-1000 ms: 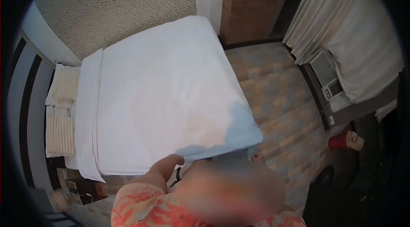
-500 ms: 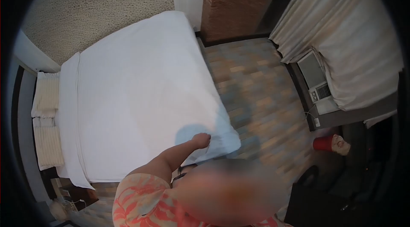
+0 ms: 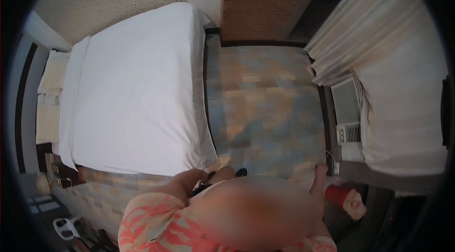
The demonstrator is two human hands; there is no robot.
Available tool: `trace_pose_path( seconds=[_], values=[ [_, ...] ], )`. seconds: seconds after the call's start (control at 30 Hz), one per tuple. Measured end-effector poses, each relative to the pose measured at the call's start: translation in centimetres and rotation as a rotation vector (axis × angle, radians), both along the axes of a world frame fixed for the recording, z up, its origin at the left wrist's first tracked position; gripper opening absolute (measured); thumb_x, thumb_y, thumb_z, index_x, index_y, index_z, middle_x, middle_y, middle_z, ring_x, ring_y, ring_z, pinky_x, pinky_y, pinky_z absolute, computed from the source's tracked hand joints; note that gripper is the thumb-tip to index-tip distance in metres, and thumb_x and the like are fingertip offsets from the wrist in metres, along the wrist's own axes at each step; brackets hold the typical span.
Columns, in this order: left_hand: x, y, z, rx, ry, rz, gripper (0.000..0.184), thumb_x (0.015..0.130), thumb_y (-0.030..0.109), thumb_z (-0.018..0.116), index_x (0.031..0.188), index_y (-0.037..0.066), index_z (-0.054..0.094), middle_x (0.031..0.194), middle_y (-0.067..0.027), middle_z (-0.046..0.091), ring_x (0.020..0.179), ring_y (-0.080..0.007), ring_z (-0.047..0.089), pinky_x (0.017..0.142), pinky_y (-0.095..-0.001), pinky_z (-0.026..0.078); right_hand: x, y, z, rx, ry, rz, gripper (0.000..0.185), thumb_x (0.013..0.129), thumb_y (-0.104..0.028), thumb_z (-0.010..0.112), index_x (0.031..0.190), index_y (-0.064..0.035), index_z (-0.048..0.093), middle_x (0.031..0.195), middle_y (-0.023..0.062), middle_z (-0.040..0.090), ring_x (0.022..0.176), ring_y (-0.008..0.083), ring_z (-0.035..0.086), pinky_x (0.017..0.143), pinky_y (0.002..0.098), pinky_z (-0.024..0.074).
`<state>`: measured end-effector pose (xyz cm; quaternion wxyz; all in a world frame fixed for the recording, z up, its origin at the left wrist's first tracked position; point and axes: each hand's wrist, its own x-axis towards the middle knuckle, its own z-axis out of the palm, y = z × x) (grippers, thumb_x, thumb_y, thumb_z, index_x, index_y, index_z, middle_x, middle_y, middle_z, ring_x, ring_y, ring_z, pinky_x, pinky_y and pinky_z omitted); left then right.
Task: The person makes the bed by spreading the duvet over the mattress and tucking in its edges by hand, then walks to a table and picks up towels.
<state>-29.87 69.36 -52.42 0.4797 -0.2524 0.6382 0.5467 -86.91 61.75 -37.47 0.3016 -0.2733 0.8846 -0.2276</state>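
Observation:
My left hand point(image 3: 204, 176) is low beside the near foot corner of the bed point(image 3: 128, 86), close to my body; its fingers are too hidden to read. A smooth white cover lies over the mattress and hangs down at the foot side. My right hand point(image 3: 321, 168) is out to the right, above the floor and near the red bin point(image 3: 337, 195). It is small and unclear, and I cannot make out its fingers or anything in them.
Striped pillows point(image 3: 49, 117) are at the head end. Tiled floor point(image 3: 265, 105) runs between bed and curtain point(image 3: 384, 86). An air conditioner point(image 3: 349, 133) is below the curtain. A white chair point(image 3: 66, 228) is at lower left. A blurred patch hides much of my body.
My left hand has come back from the top of the bed's near foot corner toward my body. My right hand has come into view at the right. The view has turned, showing more floor.

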Motion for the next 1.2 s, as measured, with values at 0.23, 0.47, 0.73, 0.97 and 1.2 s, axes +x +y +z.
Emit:
trace_pose_path(
  seconds=[0.23,0.47,0.73,0.97,1.2],
  values=[
    [-2.1,-10.5,5.7,-0.567,0.101,0.904,0.027,0.069,0.023,0.051,0.083,0.002,0.063,0.091,-0.0181,0.059,0.087,-0.0317,0.055,0.078,-0.0387,0.041,11.8,-25.0,0.6,-0.172,-0.044,0.764,0.017,0.078,-0.013,0.051,0.089,-0.0016,0.054,0.077,0.0055,0.056,0.07,0.0153,0.051,0.066,0.0279,0.0411],
    [1.6,-31.1,10.7,-0.624,-0.134,0.677,0.031,0.07,0.024,0.051,0.088,0.001,0.059,0.092,-0.0175,0.058,0.088,-0.0319,0.055,0.076,-0.0404,0.042,7.3,-30.4,-11.9,0.075,0.168,1.101,0.021,0.072,-0.017,0.054,0.084,-0.0002,0.06,0.075,0.0126,0.061,0.067,0.0192,0.057,0.065,0.0345,0.0438],
    [5.5,-43.6,17.1,-0.85,0.109,1.355,0.035,0.071,0.027,0.052,0.099,0.005,0.056,0.094,-0.0169,0.058,0.09,-0.0312,0.054,0.079,-0.0401,0.041,6.8,-48.4,-10.8,0.541,0.309,1.07,0.02,0.072,-0.017,0.054,0.083,-0.0009,0.06,0.075,0.0122,0.06,0.067,0.0192,0.057,0.064,0.0332,0.0438],
    [9.4,-40.5,10.2,-0.691,-0.426,1.463,0.031,0.072,0.028,0.047,0.091,0.006,0.06,0.094,-0.0168,0.058,0.085,-0.0299,0.056,0.075,-0.0394,0.043,28.4,-70.4,-11.7,-0.079,0.141,1.204,0.019,0.072,-0.016,0.054,0.083,-0.0015,0.06,0.074,0.0118,0.06,0.067,0.0192,0.056,0.063,0.032,0.0437],
    [16.3,-32.7,7.0,-0.561,-0.544,1.778,0.031,0.07,0.029,0.05,0.084,0.004,0.062,0.087,-0.014,0.061,0.08,-0.0274,0.057,0.074,-0.0364,0.044,58.7,-67.2,-2.5,-0.088,-0.582,1.758,0.023,0.073,-0.022,0.058,0.083,-0.0015,0.058,0.07,0.0083,0.058,0.065,0.0141,0.054,0.06,0.0277,0.0432]
  ],
)
